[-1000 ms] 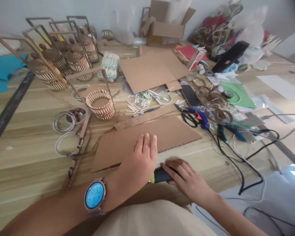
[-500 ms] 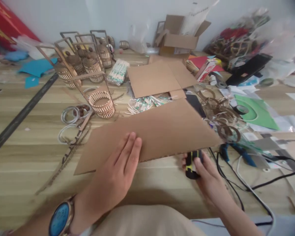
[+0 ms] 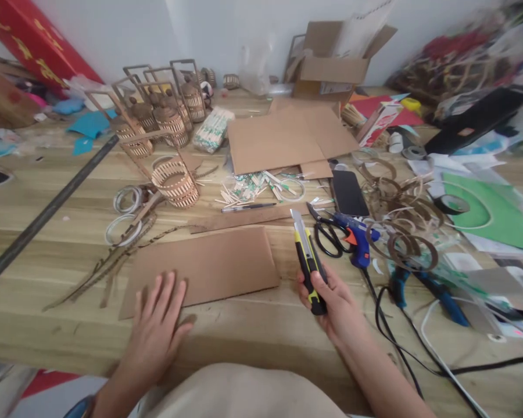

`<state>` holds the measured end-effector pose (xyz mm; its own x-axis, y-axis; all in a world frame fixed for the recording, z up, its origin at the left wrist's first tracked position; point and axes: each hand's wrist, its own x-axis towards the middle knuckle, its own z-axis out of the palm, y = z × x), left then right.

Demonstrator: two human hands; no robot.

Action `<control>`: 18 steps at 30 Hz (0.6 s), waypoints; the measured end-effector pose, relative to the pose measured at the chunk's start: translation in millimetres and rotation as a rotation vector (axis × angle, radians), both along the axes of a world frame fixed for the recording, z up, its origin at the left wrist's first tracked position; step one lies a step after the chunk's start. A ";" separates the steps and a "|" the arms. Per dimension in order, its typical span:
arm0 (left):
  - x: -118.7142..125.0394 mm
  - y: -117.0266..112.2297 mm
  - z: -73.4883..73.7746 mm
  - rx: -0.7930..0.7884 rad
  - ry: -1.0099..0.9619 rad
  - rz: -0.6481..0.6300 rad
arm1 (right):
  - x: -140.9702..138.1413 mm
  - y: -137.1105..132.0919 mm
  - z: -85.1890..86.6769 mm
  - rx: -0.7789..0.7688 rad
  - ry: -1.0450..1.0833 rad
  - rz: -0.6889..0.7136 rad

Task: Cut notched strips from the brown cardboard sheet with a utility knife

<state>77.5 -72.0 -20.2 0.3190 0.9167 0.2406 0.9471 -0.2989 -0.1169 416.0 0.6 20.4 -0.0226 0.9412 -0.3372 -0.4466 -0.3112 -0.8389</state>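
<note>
On table, cardboard sheet lies flat; at its near left corner, left hand rests, fingers spread; right of sheet, right hand grips utility knife, blade bared; looks like steadying step; any cut calls for firm hold, fingers clear

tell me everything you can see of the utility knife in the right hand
The utility knife has a black and yellow handle, apparently plastic, and a slim silver-grey blade, metal by its look, extended from the far end. It points away from the person, angled slightly left. The right hand wraps the handle's near part, thumb on top. It is to the right of the flat cardboard piece, apart from it. Whether the tip touches anything beneath is unclear.
</note>
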 end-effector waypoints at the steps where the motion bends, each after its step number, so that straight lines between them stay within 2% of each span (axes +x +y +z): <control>1: -1.7 -5.8 -1.7 -0.008 -0.014 0.050 | -1.3 -0.8 -0.6 -0.017 0.001 0.003; 3: -5.4 -14.0 -5.4 -0.006 -0.037 0.086 | -4.0 -1.7 -1.7 -0.033 -0.007 0.008; 8: -16.1 -19.4 -10.4 -0.043 -0.088 0.011 | -7.7 -4.9 -2.2 -0.062 0.006 0.057; 18: -10.8 -22.9 0.7 -0.065 -0.116 0.019 | -4.7 -11.4 -4.1 -0.110 0.012 0.071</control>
